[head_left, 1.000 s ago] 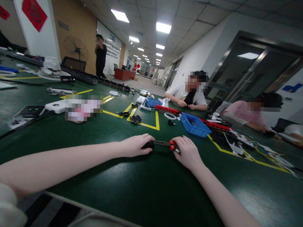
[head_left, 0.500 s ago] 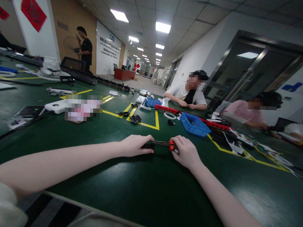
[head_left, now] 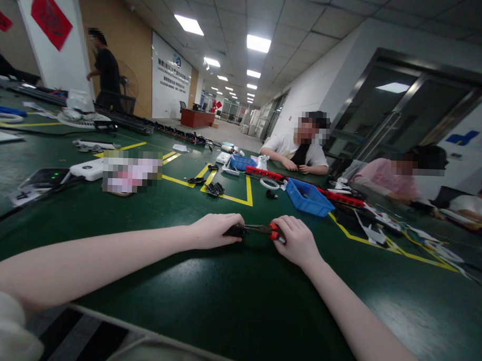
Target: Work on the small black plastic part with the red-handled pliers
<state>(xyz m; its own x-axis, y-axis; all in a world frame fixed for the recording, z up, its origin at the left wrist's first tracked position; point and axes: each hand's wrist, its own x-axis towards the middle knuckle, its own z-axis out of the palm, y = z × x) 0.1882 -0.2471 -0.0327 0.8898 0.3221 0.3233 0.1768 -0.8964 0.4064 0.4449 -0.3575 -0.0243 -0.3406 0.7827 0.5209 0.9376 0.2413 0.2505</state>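
Note:
My left hand (head_left: 220, 231) is closed on a small black part (head_left: 235, 231) above the green table (head_left: 221, 306). Across from it, my right hand (head_left: 296, 239) grips red-handled pliers (head_left: 276, 233), whose jaws point left and reach the black part. Whether the jaws clamp it is too small to tell. Beyond my hands lie small black pieces (head_left: 215, 189) within yellow tape lines.
A blue bin (head_left: 308, 197) stands beyond my right hand, near a white ring (head_left: 270, 184) and red strips. A phone (head_left: 126, 179) and a white device (head_left: 87, 169) lie at the left. Several people are around the table.
The pliers' handles look slightly closer together. My hands have hardly moved. In the background, a person in black has moved left.

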